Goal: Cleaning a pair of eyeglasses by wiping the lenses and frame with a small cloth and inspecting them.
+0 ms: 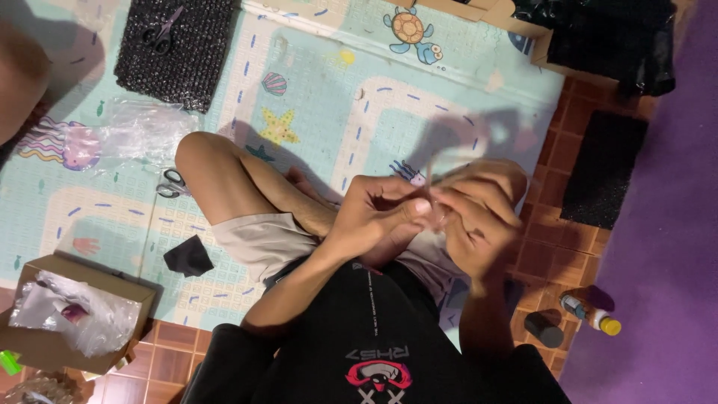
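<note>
From my remote view, the pastel sea-creature foam play mat [314, 97] fills the upper frame, and at centre right my left hand [378, 217] and right hand [479, 217] pinch together on a small thin pale piece [432, 196], blurred, work apparently midway.

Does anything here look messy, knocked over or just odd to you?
A few things. A small bottle with a yellow cap lies on its side on the tiled floor. Crumpled clear plastic sprawls loose on the play mat, scissors lie beside the knee, and a black scrap sits nearby. The hands are too blurred to judge.
</note>
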